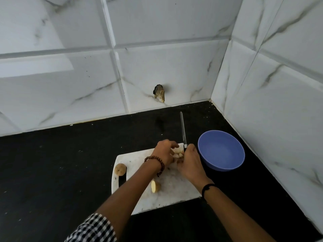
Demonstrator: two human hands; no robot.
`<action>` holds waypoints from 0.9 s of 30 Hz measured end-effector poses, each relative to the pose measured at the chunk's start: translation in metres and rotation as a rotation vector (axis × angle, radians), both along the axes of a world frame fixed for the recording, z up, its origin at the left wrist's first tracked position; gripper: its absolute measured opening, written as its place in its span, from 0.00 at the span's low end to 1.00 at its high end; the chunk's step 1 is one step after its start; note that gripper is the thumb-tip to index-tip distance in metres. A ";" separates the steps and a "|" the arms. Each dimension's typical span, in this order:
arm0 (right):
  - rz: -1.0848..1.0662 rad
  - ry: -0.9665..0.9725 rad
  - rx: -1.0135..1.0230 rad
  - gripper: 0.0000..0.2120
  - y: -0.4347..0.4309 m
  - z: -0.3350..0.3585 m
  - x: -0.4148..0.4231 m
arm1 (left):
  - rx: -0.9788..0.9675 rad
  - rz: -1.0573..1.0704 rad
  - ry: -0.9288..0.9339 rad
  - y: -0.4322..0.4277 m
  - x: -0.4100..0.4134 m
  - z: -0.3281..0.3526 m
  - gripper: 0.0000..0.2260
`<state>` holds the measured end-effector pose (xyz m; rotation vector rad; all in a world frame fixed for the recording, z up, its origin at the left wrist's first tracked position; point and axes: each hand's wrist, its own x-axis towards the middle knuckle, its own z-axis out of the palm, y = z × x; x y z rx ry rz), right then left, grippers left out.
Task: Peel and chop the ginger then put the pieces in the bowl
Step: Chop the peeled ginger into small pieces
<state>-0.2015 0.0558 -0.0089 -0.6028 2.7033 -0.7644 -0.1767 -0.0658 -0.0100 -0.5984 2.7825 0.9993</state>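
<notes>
A white marble cutting board (174,191) lies on the black counter. My left hand (165,151) and my right hand (189,161) meet over its far edge, cupped around several pale peeled ginger pieces (178,153). My right hand also grips a knife (182,130) by its black handle, blade pointing away toward the wall. An unpeeled ginger piece (120,169) rests at the board's left end, and a cut ginger piece (155,186) with its yellow face showing lies near the board's middle. The blue bowl (221,150) stands just right of the board and looks empty.
White marble-tiled walls meet in a corner behind and to the right of the bowl. A dark hole with a brownish stain (159,93) marks the back wall. The black counter (61,172) stretches to the left of the board.
</notes>
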 end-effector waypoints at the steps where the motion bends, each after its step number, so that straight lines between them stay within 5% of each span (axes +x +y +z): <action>1: 0.002 0.025 0.017 0.17 0.002 0.000 0.003 | -0.017 -0.008 0.022 -0.001 0.004 0.001 0.22; 12: 0.070 0.011 -0.030 0.21 0.020 -0.003 0.042 | -0.172 -0.241 -0.022 -0.007 0.088 0.031 0.11; 19: 0.077 -0.090 -0.080 0.19 0.021 -0.005 0.065 | -0.497 -0.504 -0.044 -0.005 0.119 0.024 0.22; 27: 0.050 -0.132 -0.099 0.18 0.033 -0.003 0.077 | -0.577 -0.443 0.094 -0.001 0.119 0.011 0.16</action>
